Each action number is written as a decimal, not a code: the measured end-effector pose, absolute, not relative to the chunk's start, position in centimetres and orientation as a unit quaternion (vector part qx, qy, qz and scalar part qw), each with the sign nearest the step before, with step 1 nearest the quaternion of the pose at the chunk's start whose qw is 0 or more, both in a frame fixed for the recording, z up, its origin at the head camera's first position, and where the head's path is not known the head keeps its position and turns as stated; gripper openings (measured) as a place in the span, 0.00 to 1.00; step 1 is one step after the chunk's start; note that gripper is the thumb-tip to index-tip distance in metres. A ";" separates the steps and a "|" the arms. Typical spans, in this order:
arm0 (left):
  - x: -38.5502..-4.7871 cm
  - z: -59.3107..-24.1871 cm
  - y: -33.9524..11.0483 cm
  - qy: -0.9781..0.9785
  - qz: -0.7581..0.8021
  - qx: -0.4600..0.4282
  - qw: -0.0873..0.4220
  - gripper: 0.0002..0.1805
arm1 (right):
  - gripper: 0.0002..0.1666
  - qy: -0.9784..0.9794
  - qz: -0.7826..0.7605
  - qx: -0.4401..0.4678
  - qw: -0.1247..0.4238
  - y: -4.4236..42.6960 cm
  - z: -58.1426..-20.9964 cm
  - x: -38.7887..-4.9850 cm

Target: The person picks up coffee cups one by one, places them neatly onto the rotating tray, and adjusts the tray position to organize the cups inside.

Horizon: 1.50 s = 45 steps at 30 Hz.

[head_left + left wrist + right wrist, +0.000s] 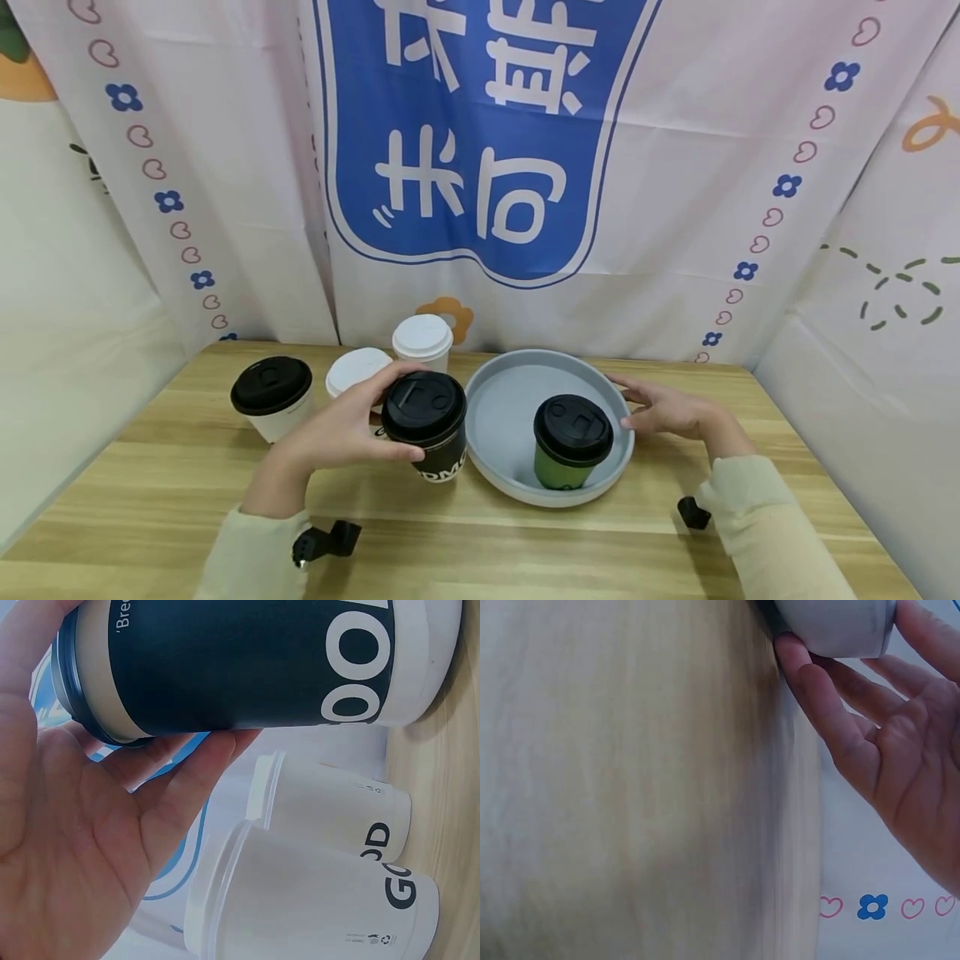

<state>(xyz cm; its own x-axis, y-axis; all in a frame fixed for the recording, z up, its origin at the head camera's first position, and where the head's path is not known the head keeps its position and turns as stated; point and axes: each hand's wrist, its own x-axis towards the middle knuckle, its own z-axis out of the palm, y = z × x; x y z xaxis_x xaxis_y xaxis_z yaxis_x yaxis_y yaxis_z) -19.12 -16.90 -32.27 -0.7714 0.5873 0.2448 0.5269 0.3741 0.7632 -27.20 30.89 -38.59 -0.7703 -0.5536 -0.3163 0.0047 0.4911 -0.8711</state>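
My left hand [341, 421] holds a coffee cup with a black lid and dark sleeve [426, 417], thumb on the near side and fingers behind. In the left wrist view the same cup [247, 664] shows white lettering; whether its base touches the table, I cannot tell. Just right of it lies a round grey tray [498, 417], bearing a green cup with a black lid [572, 442]. At the tray's right rim, my right hand [667, 410] grips the edge between thumb and fingers. The right wrist view shows those fingers [840, 735] against the tray's side [832, 626].
Behind my left hand stand two white-lidded cups [423, 337], one partly hidden by the hand. A white cup with a black lid [273, 396] stands farther left. All this is on a wooden table [480, 550], with a printed curtain [675, 208] along its back edge.
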 end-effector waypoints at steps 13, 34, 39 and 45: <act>-19.1 -32.6 -16.8 0.826 0.453 0.333 0.039 0.46 | 0.49 0.790 -0.517 -0.173 0.280 31.3 -39.3 -27.6; -19.2 -32.3 -16.9 0.823 0.460 0.332 0.042 0.46 | 0.40 0.849 -0.451 -0.172 0.215 32.3 -38.8 -25.2; -19.1 -32.3 -17.0 0.823 0.460 0.331 0.043 0.46 | 0.43 0.839 -0.461 -0.162 0.240 32.2 -38.5 -23.5; -19.1 -32.4 -17.1 0.824 0.459 0.330 0.044 0.46 | 0.49 0.799 -0.504 -0.167 0.283 31.6 -38.5 -22.1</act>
